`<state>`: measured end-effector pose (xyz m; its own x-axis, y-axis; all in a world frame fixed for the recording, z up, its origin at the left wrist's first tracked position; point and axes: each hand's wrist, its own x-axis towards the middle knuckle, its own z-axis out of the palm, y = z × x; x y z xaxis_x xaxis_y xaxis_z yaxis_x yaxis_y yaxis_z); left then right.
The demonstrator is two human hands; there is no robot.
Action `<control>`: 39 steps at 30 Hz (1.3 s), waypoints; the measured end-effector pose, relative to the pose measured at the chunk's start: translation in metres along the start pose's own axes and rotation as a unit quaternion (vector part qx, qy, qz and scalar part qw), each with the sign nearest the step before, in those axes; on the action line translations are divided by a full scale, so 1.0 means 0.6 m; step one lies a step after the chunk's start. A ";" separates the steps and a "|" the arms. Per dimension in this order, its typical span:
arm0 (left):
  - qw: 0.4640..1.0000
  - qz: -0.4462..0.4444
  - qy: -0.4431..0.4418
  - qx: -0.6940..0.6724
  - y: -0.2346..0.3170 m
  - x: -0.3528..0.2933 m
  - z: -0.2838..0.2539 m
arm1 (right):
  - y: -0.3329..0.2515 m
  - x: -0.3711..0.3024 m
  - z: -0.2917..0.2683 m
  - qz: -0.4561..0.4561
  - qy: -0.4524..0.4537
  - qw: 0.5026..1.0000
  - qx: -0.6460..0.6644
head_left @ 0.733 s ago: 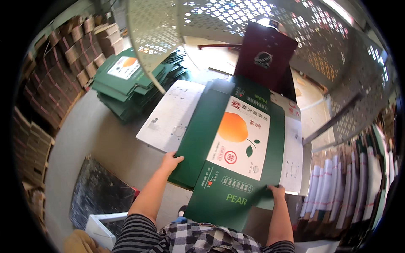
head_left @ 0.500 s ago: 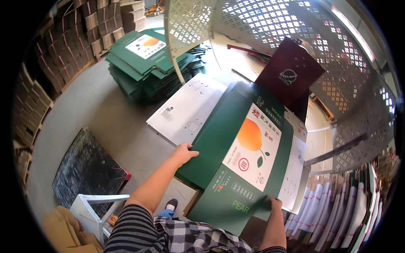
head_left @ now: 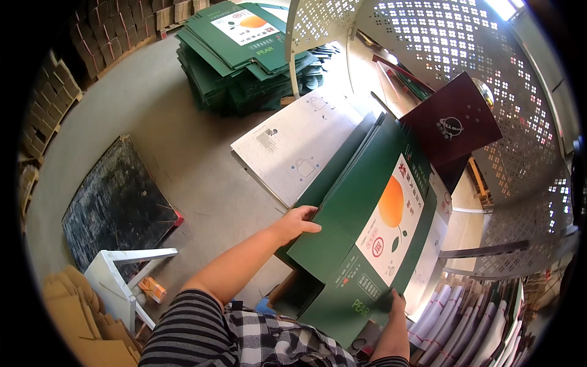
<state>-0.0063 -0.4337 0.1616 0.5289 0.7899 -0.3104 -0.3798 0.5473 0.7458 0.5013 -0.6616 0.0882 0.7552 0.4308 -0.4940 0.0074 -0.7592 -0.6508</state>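
A small stack of green cardboard box blanks (head_left: 341, 244) lies in front of me, its top sheet printed with a white panel and an orange-yellow fruit. My left hand (head_left: 298, 224) grips the left edge, the thumb on top and the other fingers partly hidden by the card. On the near right edge, my right hand (head_left: 397, 304) pinches the card, most of its fingers out of sight underneath. The near left corner sits raised, with a dark gap below. White printed board (head_left: 293, 147) shows beneath the blanks on both sides.
A tall pile of green blanks (head_left: 244, 67) stands far left. A perforated metal screen (head_left: 428, 49) curves behind, near a maroon board (head_left: 452, 119). At left are a black board (head_left: 116, 208) and a white stool (head_left: 113, 281); bundled sheets (head_left: 452, 318) stand at right.
The view has swung, so the scene sits differently in the picture. The blanks' left side has lifted, and the gap under the near corner has widened. Both hands keep their grip.
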 end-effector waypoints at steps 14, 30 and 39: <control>0.994 0.036 -0.001 -0.107 -0.048 -0.032 0.032 | -0.429 -0.371 0.412 -0.396 -0.102 0.884 -0.229; 0.992 0.053 -0.097 -0.068 -0.106 -0.035 0.029 | -0.484 -0.413 0.521 -0.289 0.012 0.718 -0.633; 0.864 0.071 0.281 0.412 -0.043 -0.015 -0.110 | -0.505 -0.410 0.525 -0.279 -0.003 0.715 -0.641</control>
<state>-0.0514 -0.4368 0.1064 -0.0180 0.9690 -0.2463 0.3812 0.2344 0.8943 0.1069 -0.3839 0.2254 0.3972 0.8404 -0.3688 0.9043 -0.2899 0.3133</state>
